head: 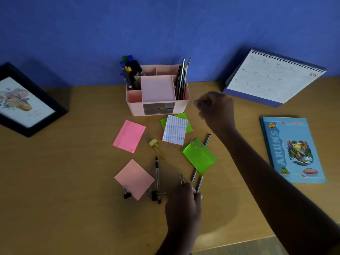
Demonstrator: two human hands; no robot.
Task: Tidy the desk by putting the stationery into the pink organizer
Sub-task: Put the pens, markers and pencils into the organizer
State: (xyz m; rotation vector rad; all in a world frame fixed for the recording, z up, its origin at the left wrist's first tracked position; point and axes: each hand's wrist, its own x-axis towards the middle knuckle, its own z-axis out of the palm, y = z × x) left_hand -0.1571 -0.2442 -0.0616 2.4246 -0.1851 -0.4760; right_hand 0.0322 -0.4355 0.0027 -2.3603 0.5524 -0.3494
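The left grip (182, 201) sits nearest, low over the surface (64, 181), fingers curled and pinching the near end of a grey pen (200, 182) that slants up and away from it. Just beyond its knuckles lies a silver binder clip (182, 179). To the left of this grip a black binder clip (156, 196) rests at the near end of a black-tipped pen (157, 173), and further left a pale pink note (135, 178) carries a small black clip (127, 194) at its near corner. Beyond the left grip, a little to its right, a bright green note (199, 157) covers the middle of a dark pen (207, 139), with paper clips (196, 144) at its far edge.

Further out, left of the right grip (215, 107), lie a yellow-capped item (154, 143), a hot pink note (128, 136) and a white printed sheet (175, 129) over another green note (182, 116). The right grip hovers with fingers balled into a loose fist; whether it has hold of anything cannot be told. Just to its left stands the pink organizer (134, 107), with markers (130, 72) in its left compartment and pencils (182, 80) in its right one. To the right of that grip lie a blue notebook (292, 150) and, farther back, a desk calendar (272, 78); a framed picture (27, 100) stands far to the left.
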